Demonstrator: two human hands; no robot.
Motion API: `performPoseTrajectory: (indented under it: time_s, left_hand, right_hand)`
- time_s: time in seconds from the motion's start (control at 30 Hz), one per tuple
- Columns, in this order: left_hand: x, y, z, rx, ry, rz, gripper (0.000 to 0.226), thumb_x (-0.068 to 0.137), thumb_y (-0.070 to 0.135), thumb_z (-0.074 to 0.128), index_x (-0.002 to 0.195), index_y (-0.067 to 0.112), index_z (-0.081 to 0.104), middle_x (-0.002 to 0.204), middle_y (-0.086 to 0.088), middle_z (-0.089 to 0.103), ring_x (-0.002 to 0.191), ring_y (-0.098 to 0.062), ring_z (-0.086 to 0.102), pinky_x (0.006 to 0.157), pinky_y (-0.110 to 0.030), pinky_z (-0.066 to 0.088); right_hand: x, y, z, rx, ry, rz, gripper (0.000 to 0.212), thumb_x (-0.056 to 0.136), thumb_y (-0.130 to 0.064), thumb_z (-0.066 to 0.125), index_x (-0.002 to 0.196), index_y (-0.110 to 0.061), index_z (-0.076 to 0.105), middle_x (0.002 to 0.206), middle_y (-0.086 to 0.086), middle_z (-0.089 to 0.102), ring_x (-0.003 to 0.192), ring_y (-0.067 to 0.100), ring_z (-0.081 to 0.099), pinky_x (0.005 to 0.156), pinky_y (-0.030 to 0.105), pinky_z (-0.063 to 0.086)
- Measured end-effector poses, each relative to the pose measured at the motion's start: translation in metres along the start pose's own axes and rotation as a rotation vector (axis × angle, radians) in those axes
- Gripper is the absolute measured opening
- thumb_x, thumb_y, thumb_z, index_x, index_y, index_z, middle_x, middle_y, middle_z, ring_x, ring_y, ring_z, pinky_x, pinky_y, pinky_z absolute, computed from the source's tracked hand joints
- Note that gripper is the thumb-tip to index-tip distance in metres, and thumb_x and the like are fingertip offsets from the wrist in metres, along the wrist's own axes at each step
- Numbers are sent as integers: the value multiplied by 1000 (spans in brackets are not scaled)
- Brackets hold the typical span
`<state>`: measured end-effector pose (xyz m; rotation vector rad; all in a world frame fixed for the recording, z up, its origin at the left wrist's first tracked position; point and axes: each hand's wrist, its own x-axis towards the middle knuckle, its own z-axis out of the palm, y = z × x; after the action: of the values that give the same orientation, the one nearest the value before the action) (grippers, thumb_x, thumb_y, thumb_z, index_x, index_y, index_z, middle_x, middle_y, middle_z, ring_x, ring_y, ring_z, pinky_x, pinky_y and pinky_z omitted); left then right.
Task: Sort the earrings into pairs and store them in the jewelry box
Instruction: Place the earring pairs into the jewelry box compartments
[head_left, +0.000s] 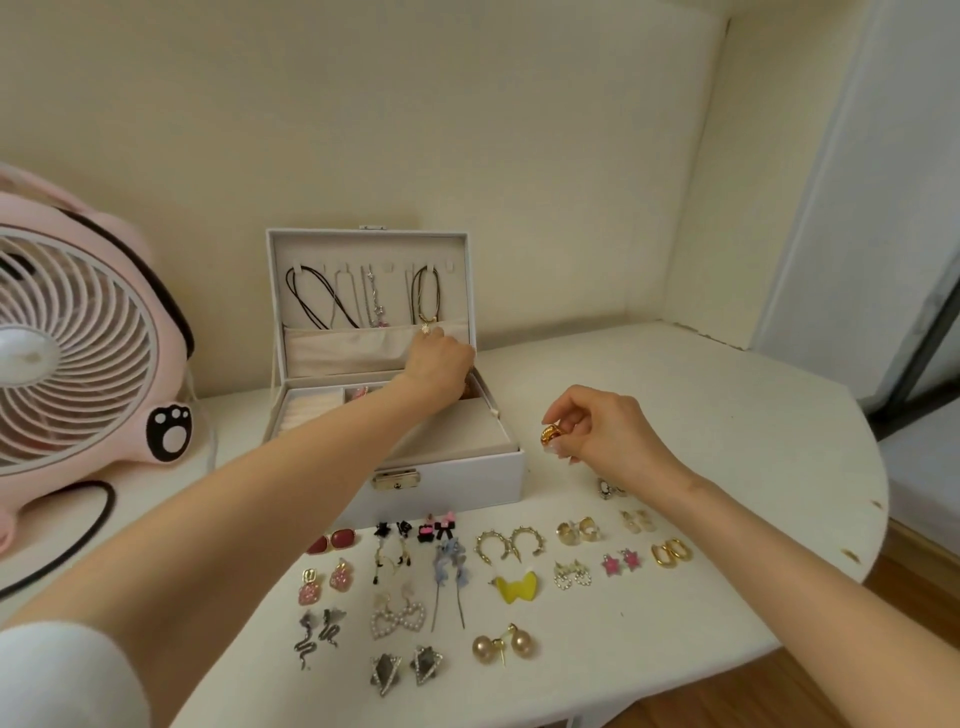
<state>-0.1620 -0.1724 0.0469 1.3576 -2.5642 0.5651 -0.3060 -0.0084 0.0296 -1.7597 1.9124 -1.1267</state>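
1. the right hand (608, 431) pinched a gold earring (550, 434) between thumb and fingers. it was up off the table (727, 415), just beside the jewelry box (457, 473).
2. the left hand (439, 364) reached down into the back of the open box. its fingers were hidden, so i could not tell if it held anything.
3. the other earrings lay in pairs in rows on the table, in front of the box.
4. the gold earring was small and shiny. it could slip out of the pinch and bounce away.
5. the left arm stretched right over the rows, near the red pair (332, 540). if it came back low, it could push pairs together and mix them up.
6. the necklaces (337, 296) hung in the lid just above the left hand. a finger could catch one and tug it.
7. there was bare table to the right of the box and behind the right hand.
8. the left side was tight, with the pink fan (78, 353) and a black cord (78, 540) there.
9. the gold hoops (671, 552) sat nearest the round right edge, so a bump could send them to the floor.
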Motion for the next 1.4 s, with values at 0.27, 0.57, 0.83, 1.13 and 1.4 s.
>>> performPoseTrajectory:
  time_s: [0.27,0.57,0.83,1.13,1.4]
  left_hand:
    - [-44,-27,-29,-444,291,-121,13,91,19,53,97,12,62,102,-4,62,97,-24,54,72,-32,42]
    - [-78,-50,-32,-474,353,-81,12,90,13,51,94,12,63,96,-3,62,88,-21,55,73,-37,47]
    - [-82,-54,-31,-484,369,-66,12,89,13,53,93,11,63,94,-3,61,88,-21,55,72,-35,46]
    - [-85,-54,-29,-486,364,-98,12,88,13,54,89,10,65,92,-3,62,85,-23,57,68,-36,46]
    - [-95,-32,-40,-554,308,-3,8,88,14,54,91,13,62,94,0,61,86,-19,55,72,-39,49]
  right_hand:
    - [44,-28,12,178,74,-37,18,72,7,71,82,-8,67,72,7,61,57,14,60,51,16,52]
    - [107,-47,61,-262,-59,-91,22,66,-4,78,86,-13,75,93,4,71,89,18,63,77,26,49]
    - [114,-47,66,-406,-134,-114,20,72,4,71,88,-8,75,96,10,72,93,24,65,83,30,52]
    - [114,-44,72,-516,-67,-112,21,74,-1,67,82,-18,76,95,3,72,94,23,64,77,28,48]
    - [76,-36,36,-434,56,-207,11,84,-19,64,91,-21,73,98,0,60,94,18,55,71,25,33]
